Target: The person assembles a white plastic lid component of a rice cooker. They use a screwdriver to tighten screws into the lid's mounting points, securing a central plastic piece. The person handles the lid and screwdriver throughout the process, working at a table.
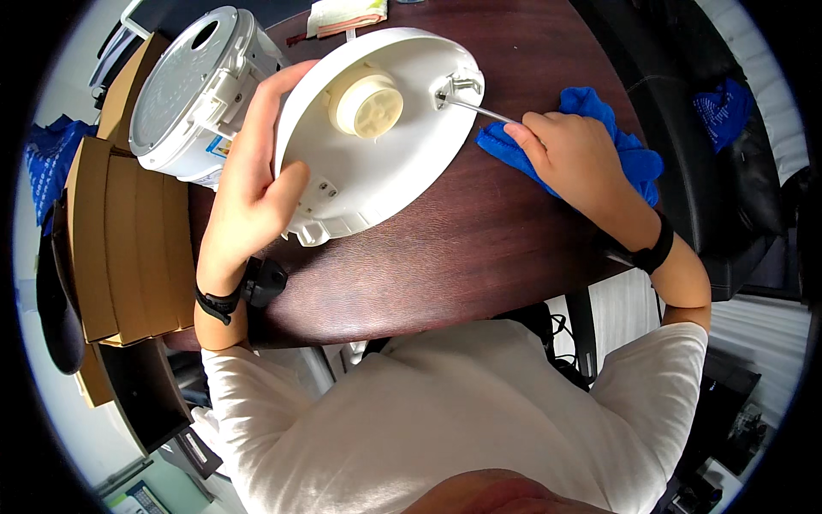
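Note:
My left hand (257, 184) grips the left rim of a white oval rice cooker lid cover (402, 171), thumb on the inner side and fingers round the outside. The lid is tilted, its hollow inside facing me, with a cream round vent piece (377, 107) standing in it. In my right hand (569, 154) is a screwdriver (479, 110); its handle is hidden in my closed fingers. The thin metal shaft reaches left to a small metal hinge bracket (460, 86) at the lid's right end. Beneath my right hand lies a crumpled blue cloth (638, 163).
The white rice cooker body (193, 94) stands at the back left beside stacked cardboard boxes (128, 248). A folded light cloth (347, 15) lies at the table's far edge. Dark brown table (411, 274) extends under the lid; a black sofa (693, 128) is at the right.

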`<move>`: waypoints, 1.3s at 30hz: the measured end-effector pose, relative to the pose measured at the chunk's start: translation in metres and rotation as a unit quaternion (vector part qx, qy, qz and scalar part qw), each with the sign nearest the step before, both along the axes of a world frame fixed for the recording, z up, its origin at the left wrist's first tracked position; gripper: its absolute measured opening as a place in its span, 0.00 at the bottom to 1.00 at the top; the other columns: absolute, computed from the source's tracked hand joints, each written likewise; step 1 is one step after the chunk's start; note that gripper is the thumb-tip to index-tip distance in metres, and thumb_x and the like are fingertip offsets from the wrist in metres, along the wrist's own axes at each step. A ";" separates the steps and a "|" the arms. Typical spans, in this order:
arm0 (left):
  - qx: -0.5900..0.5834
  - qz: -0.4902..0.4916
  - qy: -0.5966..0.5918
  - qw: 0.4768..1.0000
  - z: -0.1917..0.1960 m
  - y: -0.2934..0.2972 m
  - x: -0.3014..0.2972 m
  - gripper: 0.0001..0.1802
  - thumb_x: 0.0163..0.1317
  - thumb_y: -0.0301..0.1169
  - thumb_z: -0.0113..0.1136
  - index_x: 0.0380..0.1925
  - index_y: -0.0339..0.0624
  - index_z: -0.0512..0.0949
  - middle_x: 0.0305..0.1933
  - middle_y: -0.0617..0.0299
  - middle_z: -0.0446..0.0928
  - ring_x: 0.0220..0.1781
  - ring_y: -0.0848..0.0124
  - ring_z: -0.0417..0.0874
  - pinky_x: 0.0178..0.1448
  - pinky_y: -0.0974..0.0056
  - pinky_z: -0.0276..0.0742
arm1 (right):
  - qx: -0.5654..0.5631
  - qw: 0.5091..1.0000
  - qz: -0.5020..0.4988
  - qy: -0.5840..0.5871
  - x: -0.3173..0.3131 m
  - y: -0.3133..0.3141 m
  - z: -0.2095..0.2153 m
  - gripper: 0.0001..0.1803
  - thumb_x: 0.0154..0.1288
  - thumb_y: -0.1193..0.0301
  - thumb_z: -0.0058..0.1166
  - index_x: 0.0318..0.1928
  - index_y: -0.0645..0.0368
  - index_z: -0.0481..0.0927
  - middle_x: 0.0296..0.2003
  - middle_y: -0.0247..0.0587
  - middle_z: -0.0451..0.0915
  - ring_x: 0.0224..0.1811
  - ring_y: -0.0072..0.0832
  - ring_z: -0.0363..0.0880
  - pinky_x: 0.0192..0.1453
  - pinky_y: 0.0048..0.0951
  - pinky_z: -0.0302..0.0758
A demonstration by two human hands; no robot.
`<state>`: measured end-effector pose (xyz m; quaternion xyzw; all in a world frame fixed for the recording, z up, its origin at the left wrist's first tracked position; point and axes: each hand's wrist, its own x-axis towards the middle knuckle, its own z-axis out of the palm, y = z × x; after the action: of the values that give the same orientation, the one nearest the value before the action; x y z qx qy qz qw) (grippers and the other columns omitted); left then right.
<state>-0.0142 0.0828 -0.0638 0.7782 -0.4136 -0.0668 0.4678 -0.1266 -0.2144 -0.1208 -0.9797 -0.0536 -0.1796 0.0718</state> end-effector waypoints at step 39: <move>-0.021 -0.006 -0.026 0.999 0.001 -0.001 -0.005 0.39 0.42 0.16 0.39 0.63 0.35 0.60 0.56 0.52 0.70 0.62 0.66 0.69 0.68 0.66 0.57 | -0.074 0.996 -0.011 -0.039 -0.002 0.000 0.009 0.20 0.66 0.55 0.53 0.24 0.56 0.79 0.19 0.41 0.78 0.19 0.37 0.78 0.22 0.33 0.72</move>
<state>-0.0191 0.0820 -0.0632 0.7670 -0.4317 -0.0411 0.4730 -0.1281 -0.2149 -0.1118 -0.9751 -0.0586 -0.2137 -0.0054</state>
